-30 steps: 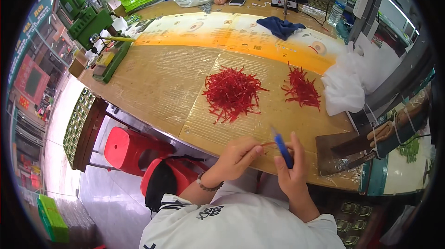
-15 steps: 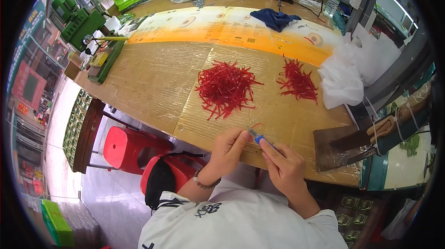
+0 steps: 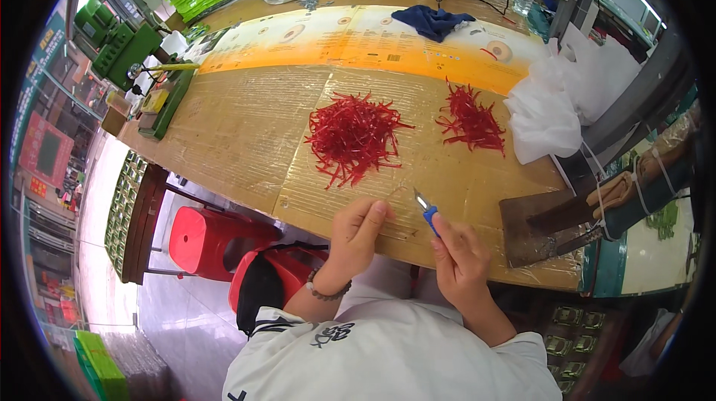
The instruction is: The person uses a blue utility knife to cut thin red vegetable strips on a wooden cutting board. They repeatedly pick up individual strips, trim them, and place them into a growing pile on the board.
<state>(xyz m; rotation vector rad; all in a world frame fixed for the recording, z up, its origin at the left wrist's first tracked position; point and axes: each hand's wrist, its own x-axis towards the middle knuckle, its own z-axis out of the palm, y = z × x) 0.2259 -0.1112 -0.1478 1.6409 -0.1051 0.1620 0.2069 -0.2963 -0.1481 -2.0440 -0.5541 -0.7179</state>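
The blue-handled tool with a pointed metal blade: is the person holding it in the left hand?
No, the right hand grips the blue-handled tool with a pointed metal blade by its handle.

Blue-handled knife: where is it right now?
The blue-handled knife is in the right hand, right of the head view's centre, below the smaller red pile.

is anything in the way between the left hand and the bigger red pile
Nothing visible stands between the left hand and the bigger red pile, just brown tabletop. The blue-handled blade in the right hand is off to the right.
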